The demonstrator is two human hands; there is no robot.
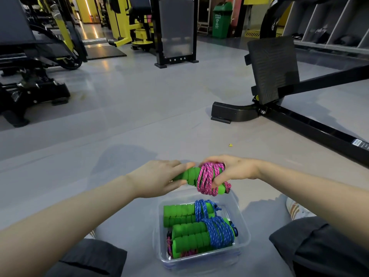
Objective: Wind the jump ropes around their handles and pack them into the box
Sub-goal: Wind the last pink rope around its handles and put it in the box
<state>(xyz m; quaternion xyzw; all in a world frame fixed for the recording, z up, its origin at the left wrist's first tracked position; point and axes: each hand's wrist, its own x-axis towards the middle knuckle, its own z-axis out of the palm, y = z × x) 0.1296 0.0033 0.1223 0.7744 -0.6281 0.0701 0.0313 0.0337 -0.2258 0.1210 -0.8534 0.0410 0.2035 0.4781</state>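
Both hands hold one jump rope above the far edge of a clear plastic box (244, 229). The rope's green foam handles (188, 174) lie side by side, and its pink cord (207, 176) is wound around them. My left hand (159, 176) grips the bare handle end. My right hand (233, 168) clasps the wound end, fingers over the coils. Inside the box lie wound jump ropes with green handles (179, 214) and blue cord (218, 230). A bit of pink cord (187, 252) shows under them.
The box stands on the grey floor (139, 108) between my knees in dark shorts (319, 240). A black machine frame (299, 120) with a footplate (273, 70) runs along the right. More gym machines stand at the far left (30, 76) and back.
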